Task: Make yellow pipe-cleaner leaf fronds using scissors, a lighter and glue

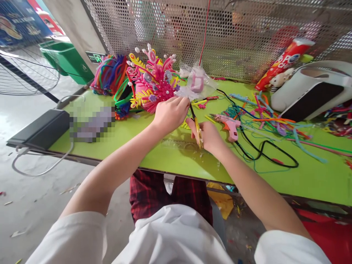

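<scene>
My right hand is closed around yellow-handled scissors, whose dark blades point up and away from me. The blade tips end by the fingers of my left hand. That hand is closed in a pinch, seen from its back; whatever it pinches is hidden or too small to make out. Just beyond it stands a pink and yellow pipe-cleaner flower headpiece with white beads. A clear ruler lies flat under my hands. Right of my right hand is a pink glue gun.
Bundled pipe cleaners sit at the back left. A dark box with a white cable is at the left edge. Loose pipe cleaners, a black cord, a red snack can and a white appliance occupy the right.
</scene>
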Action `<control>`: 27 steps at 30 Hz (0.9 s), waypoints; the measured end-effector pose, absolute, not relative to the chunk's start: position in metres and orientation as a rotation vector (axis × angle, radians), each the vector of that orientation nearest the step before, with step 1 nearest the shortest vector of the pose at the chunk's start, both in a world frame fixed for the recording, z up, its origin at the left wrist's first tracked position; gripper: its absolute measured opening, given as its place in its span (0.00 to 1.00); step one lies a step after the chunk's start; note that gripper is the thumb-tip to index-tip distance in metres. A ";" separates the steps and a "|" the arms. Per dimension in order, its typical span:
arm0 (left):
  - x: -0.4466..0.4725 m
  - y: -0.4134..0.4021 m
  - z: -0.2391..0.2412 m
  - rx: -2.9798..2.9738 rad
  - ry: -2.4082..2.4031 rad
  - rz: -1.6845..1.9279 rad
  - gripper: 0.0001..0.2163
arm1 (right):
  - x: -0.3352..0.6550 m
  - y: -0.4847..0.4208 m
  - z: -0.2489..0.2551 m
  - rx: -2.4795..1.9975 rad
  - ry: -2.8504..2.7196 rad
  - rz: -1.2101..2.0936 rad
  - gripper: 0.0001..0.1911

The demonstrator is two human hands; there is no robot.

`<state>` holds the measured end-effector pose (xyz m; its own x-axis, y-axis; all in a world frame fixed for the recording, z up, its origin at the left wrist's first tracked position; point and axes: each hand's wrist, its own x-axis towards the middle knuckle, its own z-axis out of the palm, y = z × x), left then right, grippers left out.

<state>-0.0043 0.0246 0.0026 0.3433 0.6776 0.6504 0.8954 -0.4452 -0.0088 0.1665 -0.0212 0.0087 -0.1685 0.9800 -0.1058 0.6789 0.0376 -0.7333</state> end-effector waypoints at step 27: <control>-0.008 0.036 -0.013 -2.387 -1.174 -0.726 0.16 | 0.179 -0.017 0.004 -1.642 -1.996 0.947 0.38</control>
